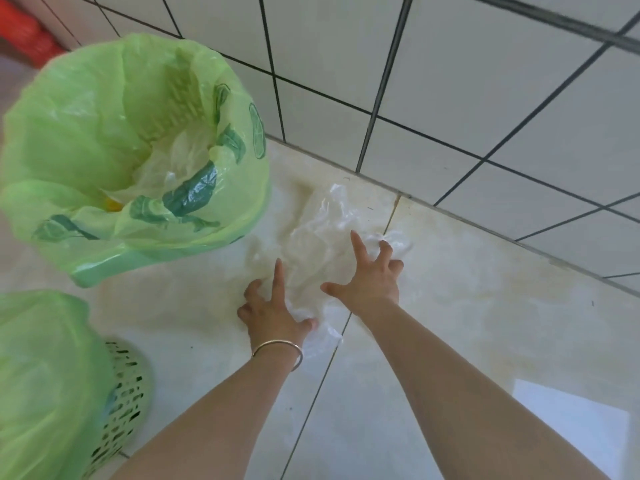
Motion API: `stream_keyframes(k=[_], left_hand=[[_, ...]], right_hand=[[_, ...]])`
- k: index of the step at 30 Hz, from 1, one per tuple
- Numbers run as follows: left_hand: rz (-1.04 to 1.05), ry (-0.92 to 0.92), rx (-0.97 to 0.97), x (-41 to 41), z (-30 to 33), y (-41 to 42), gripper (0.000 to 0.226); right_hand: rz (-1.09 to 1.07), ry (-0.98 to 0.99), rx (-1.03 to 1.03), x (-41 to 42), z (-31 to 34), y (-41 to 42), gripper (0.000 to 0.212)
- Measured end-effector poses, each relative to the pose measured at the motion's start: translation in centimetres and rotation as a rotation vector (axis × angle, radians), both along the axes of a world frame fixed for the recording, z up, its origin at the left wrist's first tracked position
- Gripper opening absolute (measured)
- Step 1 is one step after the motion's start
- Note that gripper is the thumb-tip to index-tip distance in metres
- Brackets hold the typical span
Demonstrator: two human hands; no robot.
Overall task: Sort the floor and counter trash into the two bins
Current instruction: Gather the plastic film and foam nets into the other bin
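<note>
Clear bag (317,237) crumpled flat on floor (450,323) by wall (450,98), right of bin (221,233); long axis runs near-left to far-right. Left hand (273,313) on near end, fingers curled into plastic, index straight. Right hand (369,282) on right edge, fingers clawed, grasp unclear. 2nd bin (52,375) near-left.
</note>
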State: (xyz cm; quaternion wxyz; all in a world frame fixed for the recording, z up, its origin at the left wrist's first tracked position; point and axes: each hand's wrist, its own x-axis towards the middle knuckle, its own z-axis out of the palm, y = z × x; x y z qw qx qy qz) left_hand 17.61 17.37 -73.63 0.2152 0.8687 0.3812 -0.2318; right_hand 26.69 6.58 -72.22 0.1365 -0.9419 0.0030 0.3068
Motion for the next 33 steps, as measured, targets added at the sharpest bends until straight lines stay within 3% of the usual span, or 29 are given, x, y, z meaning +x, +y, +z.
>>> stream_keyframes(k=[5,8,13,17,24,27,33], left_hand=[[-0.202,-0.073,-0.041,1.6,-0.2,1.0,0.114],[-0.211,-0.099,-0.116,2.2,-0.4,1.4,0.111],[-0.250,-0.119,-0.151,2.7,-0.7,1.6,0.071],[-0.251,-0.159,-0.137,2.5,-0.8,0.9,0.032],[-0.164,-0.152,-0.185,1.5,-0.1,0.8,0.014],[0.083,-0.299,-0.386,1.1,1.0,0.3,0.019],[0.041,-0.407,-0.484,0.4,3.9,0.1,0.022]], right_hand=[[0.212,-0.015,-0.074,0.2,-0.8,1.5,0.087],[0.278,-0.024,-0.046,-0.2,-1.2,2.1,0.071],[0.294,-0.040,0.113,-1.8,-1.7,2.9,0.055],[0.196,-0.046,0.263,-2.9,-2.0,3.1,0.042],[-0.068,0.082,0.490,-3.6,-0.6,3.0,0.004],[-0.158,0.089,0.553,-3.7,0.5,2.8,0.004],[-0.287,0.156,0.638,-4.1,2.5,2.5,0.018]])
